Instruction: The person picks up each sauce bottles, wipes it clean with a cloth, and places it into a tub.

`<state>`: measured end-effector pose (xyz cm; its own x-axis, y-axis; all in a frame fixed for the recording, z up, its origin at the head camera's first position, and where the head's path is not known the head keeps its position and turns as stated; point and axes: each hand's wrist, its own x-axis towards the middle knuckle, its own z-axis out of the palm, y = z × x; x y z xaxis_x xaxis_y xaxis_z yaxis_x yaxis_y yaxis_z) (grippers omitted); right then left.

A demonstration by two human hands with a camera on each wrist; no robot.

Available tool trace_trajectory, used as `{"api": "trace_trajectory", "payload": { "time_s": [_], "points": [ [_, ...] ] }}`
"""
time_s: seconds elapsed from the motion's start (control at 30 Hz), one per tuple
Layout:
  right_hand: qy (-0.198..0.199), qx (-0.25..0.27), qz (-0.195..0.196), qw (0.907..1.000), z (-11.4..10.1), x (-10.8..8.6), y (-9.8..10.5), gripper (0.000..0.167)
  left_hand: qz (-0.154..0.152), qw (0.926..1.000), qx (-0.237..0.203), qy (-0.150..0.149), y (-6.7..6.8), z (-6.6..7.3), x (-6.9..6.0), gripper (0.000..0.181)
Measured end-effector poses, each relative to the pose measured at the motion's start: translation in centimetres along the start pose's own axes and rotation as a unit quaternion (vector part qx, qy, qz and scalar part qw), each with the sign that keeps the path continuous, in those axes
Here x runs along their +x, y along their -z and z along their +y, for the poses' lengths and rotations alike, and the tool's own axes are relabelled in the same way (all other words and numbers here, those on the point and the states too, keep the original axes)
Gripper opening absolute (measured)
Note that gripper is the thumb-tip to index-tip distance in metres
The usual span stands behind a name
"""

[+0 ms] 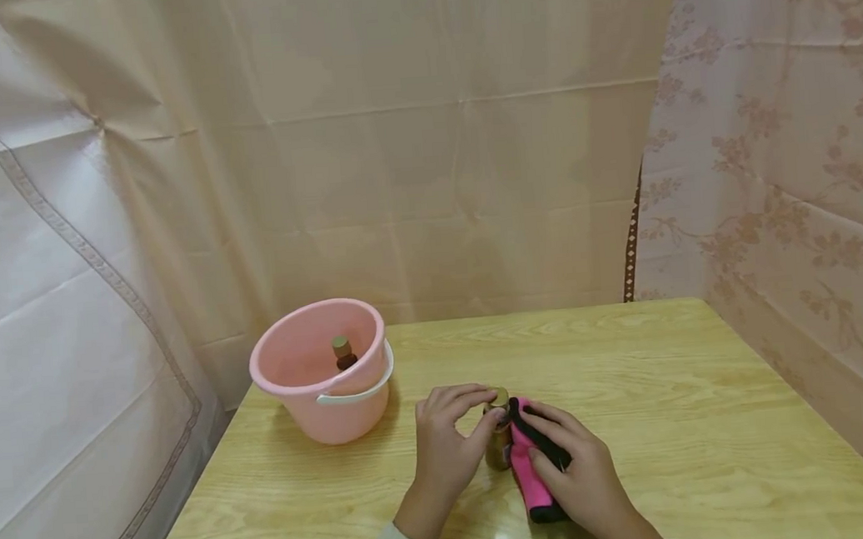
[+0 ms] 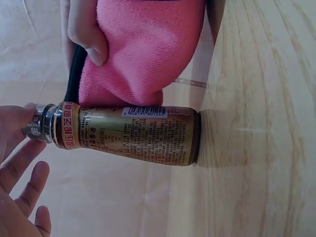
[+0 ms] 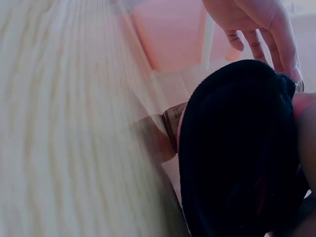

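Observation:
A small bottle with a gold label [image 1: 498, 448] [image 2: 143, 133] stands upright on the wooden table. The left hand [image 1: 444, 448] [image 2: 19, 173] pinches its cap between thumb and index finger, the other fingers spread. Against the bottle's right side the right hand [image 1: 584, 468] grips a pink and black plush cloth [image 1: 528, 467] [image 2: 143, 49], fingers and thumb curled round it. In the right wrist view the cloth's black side [image 3: 237, 148] hides most of the bottle [image 3: 174, 116].
At the table's back left stands a pink bucket [image 1: 336, 414] with a pale handle; another bottle [image 1: 343, 351] with a similar cap is inside it. Curtains [image 1: 423, 153] hang behind the table and on both sides.

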<state>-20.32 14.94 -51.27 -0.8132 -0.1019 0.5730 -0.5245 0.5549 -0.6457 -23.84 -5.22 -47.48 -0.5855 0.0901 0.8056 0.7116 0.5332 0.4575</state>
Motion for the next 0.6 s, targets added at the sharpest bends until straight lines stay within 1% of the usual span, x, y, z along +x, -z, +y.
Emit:
{"api": "trace_trajectory", "payload": {
  "time_s": [0.17,0.3,0.4,0.47,0.53,0.6],
  "points": [
    [0.017,0.034,0.007,0.9992,0.1,0.1,0.1,0.053,0.004,1.0,0.002,-0.005,0.1,0.0,0.0,0.02],
    [0.03,0.063,0.037,0.9969,0.0,0.0,0.0,0.053,0.001,1.0,0.004,-0.003,0.1,0.1,0.1,0.02],
    [0.057,0.085,0.066,0.9925,-0.8,0.1,0.2,0.053,-0.005,1.0,-0.001,0.005,0.1,0.1,0.0,0.02],
    [0.083,0.102,0.08,0.9881,-1.5,0.3,0.5,0.053,-0.009,0.9999,-0.005,0.008,0.0,0.1,0.0,0.02],
    [0.097,0.112,0.086,0.9853,-2.2,0.4,0.8,0.053,-0.011,0.9998,-0.008,0.011,0.0,0.0,0.0,0.02],
    [0.097,0.119,0.083,0.9846,-2.7,0.5,1.0,0.052,-0.012,0.9999,-0.007,0.011,-0.1,0.0,0.0,0.021]
  ]
}}
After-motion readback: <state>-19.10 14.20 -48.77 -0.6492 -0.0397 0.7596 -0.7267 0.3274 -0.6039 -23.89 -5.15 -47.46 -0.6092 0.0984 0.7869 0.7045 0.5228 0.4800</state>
